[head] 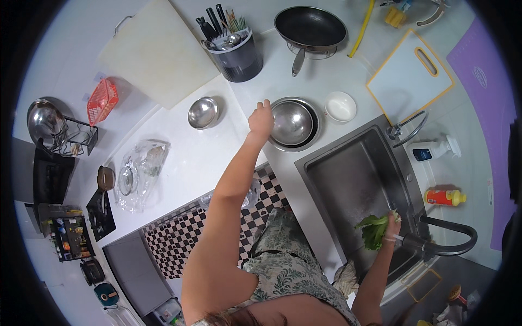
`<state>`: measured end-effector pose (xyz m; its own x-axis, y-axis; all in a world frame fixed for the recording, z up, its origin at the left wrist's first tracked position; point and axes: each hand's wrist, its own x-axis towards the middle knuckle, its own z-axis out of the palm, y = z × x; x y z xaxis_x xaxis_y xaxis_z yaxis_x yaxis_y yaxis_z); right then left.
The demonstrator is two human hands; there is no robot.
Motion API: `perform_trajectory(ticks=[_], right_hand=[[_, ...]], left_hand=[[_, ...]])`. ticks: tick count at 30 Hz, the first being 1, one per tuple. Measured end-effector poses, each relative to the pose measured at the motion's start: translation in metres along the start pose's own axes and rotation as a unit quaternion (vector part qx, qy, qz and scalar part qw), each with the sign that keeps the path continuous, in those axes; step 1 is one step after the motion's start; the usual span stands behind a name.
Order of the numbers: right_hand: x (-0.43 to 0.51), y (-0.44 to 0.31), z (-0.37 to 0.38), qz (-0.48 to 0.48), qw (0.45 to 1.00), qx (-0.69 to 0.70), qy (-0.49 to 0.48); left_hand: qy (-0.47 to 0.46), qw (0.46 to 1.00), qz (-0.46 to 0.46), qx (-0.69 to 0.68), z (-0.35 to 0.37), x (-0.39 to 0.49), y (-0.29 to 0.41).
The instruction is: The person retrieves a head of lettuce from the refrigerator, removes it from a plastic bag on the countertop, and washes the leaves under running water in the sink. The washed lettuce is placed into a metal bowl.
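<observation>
My left hand (262,119) is at the left rim of a stainless steel bowl (292,123), its fingers bent against the edge. That bowl rests inside a larger metal one on the white counter. Over the sink basin (346,183), my right hand (392,226) grips a bunch of leafy greens (373,232) by its pale stem end, with the leaves hanging to the left. The black faucet (452,238) reaches over the sink beside my right wrist. My left fingertips are partly hidden, so how firmly they hold the rim is unclear.
A white bowl (340,106) and a small metal bowl (203,113) flank the nested bowls. Behind them stand a frying pan (310,28) and a utensil holder (238,61). A clear plastic bag (140,175) lies left. A spray bottle (434,148) and yellow-capped bottle (442,197) stand behind the sink.
</observation>
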<state>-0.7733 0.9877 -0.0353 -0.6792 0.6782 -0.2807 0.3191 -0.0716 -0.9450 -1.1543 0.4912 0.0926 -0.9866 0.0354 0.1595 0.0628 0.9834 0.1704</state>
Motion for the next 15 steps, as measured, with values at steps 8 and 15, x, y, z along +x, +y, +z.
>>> perform_trajectory(ticks=[8,15], right_hand=[[0.001,-0.008,0.001,-0.014,1.0,-0.013,0.006],[-0.005,0.002,-0.001,0.039,0.997,0.069,-0.011]], left_hand=[[0.054,0.988,0.071,-0.129,-0.04,0.003,0.003],[0.058,0.901,-0.136,-0.407,-0.081,-0.003,-0.112]])
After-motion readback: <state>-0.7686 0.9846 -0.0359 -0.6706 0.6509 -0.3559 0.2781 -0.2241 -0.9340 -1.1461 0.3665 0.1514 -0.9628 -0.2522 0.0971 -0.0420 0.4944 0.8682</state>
